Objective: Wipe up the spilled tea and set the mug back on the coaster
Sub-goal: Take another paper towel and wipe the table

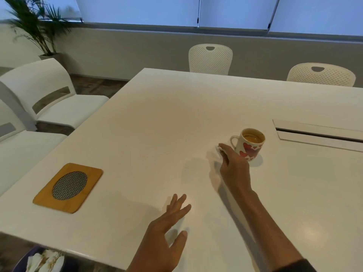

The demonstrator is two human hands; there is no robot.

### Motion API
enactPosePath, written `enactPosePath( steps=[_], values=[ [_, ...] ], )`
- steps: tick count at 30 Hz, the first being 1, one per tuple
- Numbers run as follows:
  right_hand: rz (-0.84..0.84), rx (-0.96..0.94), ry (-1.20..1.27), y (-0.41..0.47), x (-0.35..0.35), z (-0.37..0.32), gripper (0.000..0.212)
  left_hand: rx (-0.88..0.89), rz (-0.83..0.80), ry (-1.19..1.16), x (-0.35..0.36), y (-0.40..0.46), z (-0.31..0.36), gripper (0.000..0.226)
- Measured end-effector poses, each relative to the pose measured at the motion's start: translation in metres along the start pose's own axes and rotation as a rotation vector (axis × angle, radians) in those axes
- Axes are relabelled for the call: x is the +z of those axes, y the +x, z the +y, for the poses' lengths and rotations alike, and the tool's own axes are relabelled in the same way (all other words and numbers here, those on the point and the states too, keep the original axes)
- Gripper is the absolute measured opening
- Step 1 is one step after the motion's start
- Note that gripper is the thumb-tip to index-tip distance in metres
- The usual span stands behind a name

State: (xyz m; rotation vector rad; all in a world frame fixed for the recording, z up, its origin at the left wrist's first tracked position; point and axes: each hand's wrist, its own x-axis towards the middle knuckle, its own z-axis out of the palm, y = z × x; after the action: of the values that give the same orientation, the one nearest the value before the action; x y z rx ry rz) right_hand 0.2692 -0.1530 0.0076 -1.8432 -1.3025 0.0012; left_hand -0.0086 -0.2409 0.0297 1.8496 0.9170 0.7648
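A white mug (249, 144) with red hearts stands upright on the white table (157, 118), right of centre, with tea inside. My right hand (234, 165) lies just left of the mug, pressing a crumpled white tissue (213, 154) onto the tabletop. My left hand (167, 230) hovers over the table's near edge with fingers spread and nothing in it. The wooden coaster (67, 187) with a round metal mesh centre lies far to the left, near the table's corner. No tea on the table surface can be made out.
A cable slot cover (318, 134) is set into the table right of the mug. White chairs (210, 58) stand at the far side and at the left (49, 95). A bin with used tissues (44, 261) sits below the near edge. A potted plant (37, 26) is far left.
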Motion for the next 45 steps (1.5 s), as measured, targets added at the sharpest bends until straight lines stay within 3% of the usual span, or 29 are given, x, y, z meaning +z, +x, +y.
enactPosePath(
  steps=[4,12,17,25,30,33,38,45],
  values=[
    [-0.262,-0.043,-0.181,0.020,0.026,0.025,0.029,-0.049,0.080,0.009,-0.010,-0.022,-0.008,0.055],
    [-0.375,-0.364,-0.083,-0.002,0.052,-0.005,0.019,-0.151,0.169,-0.001,-0.029,-0.037,-0.019,0.060],
    [-0.398,-0.351,-0.071,-0.037,0.032,-0.020,0.018,-0.190,0.159,-0.021,-0.045,-0.033,-0.023,0.056],
    [-0.436,-0.172,0.000,-0.112,0.027,-0.078,0.032,-0.247,0.218,-0.171,-0.098,-0.044,-0.042,0.037],
    [-0.558,0.394,0.612,-0.124,0.043,-0.141,0.027,-0.296,0.258,-0.227,-0.139,-0.056,-0.061,0.033],
    [-0.617,0.562,0.903,-0.131,0.064,-0.184,0.031,-0.287,0.305,-0.243,-0.169,-0.060,-0.071,0.041],
    [-0.733,0.559,0.950,-0.141,0.105,-0.256,0.040,-0.318,0.373,-0.322,-0.217,-0.068,-0.089,0.043],
    [-0.840,0.450,0.871,-0.161,0.171,-0.342,0.025,-0.392,0.571,-0.447,-0.284,-0.102,-0.127,0.016]
  ],
)
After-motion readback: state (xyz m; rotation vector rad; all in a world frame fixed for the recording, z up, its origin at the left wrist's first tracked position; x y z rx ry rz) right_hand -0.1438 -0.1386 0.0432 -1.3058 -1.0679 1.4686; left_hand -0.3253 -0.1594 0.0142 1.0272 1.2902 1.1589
